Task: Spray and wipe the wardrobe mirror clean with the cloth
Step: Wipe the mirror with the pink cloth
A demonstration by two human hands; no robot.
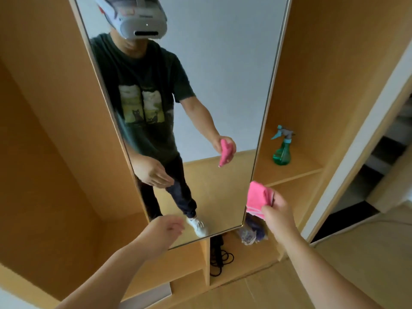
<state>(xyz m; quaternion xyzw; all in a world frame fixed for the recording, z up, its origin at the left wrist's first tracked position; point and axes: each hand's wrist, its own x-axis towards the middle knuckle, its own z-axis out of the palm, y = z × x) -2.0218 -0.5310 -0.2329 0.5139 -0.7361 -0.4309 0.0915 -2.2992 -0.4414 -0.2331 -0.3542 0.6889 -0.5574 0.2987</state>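
Note:
The tall wardrobe mirror [227,74] stands between wooden wardrobe panels and reflects a person wearing a headset. My right hand [279,214] grips a folded pink cloth [258,198], held just off the mirror's lower right edge. In front of the mirror's lower left corner, my left hand [166,228] holds nothing, its fingers loosely curled and apart. A green spray bottle [282,148] with a teal trigger stands on the wooden shelf right of the mirror, apart from both hands.
Below the mirror are open wooden cubbies [200,270] holding a black coiled cable [219,256] and a crumpled bag [252,233]. A white door frame [356,139] and dark doorway lie to the right. The wooden shelf [301,172] bears the bottle.

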